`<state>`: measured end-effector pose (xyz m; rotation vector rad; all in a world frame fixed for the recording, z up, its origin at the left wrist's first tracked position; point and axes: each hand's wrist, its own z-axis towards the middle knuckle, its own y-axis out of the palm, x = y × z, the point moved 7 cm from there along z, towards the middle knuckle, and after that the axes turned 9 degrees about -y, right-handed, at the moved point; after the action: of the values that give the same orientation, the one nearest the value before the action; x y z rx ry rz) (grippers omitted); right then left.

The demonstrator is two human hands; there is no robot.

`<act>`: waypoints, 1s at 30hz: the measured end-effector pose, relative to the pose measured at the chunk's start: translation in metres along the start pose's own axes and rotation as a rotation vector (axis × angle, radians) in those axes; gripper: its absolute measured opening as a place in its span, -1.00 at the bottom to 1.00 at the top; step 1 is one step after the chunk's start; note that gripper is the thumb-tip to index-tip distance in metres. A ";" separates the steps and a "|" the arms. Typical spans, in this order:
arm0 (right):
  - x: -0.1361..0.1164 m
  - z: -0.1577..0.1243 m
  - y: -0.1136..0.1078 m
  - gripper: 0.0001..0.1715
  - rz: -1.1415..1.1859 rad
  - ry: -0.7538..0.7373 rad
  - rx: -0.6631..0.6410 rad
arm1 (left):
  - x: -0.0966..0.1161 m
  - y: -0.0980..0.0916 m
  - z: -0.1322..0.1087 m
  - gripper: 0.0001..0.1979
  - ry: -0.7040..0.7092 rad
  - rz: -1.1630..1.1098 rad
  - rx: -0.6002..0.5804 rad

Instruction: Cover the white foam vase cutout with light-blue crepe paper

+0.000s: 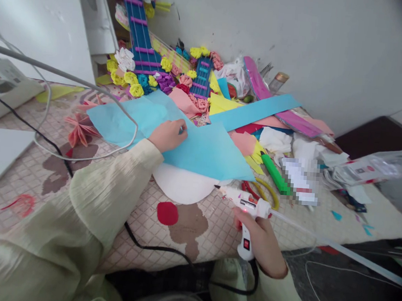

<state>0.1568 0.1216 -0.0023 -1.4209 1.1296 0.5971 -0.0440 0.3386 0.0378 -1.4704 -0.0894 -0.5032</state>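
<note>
My left hand (169, 135) rests on a sheet of light blue paper (207, 153), its fingers curled closed on the sheet; the fingertips are partly hidden. Under the sheet's near edge lies a white round piece (180, 186), mostly covered. My right hand (263, 239) is wrapped around the handle of a white hot glue gun (249, 203), with its small red light lit. The nozzle points left, close to the blue sheet's near corner. A long clear glue stick (349, 252) sticks out of the gun's back. A red paper circle (167, 213) lies in front of the white piece.
Yellow-handled scissors (272, 193) and a green marker-like tool (275, 174) lie right of the sheet. Behind stand blue paper guitars (140, 34) with crepe flowers. A blue strip (256, 112) crosses scraps. A white cable (82, 159) loops at left; a black cord (158, 248) runs in front.
</note>
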 end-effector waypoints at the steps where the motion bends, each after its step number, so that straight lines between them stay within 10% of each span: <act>1: 0.000 0.000 -0.001 -0.57 -0.008 0.003 0.010 | 0.000 0.000 0.000 -0.76 0.000 0.001 0.001; 20: -0.015 -0.006 -0.002 -0.57 0.078 -0.050 -0.056 | 0.007 -0.010 -0.005 -0.62 0.073 -0.078 -0.104; 30: -0.058 -0.005 0.021 -0.64 0.017 -0.126 -0.188 | -0.036 -0.035 -0.023 0.07 0.123 0.044 -0.613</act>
<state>0.1138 0.1364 0.0401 -1.5119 1.0069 0.8111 -0.0949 0.3257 0.0549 -2.0274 0.2127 -0.6157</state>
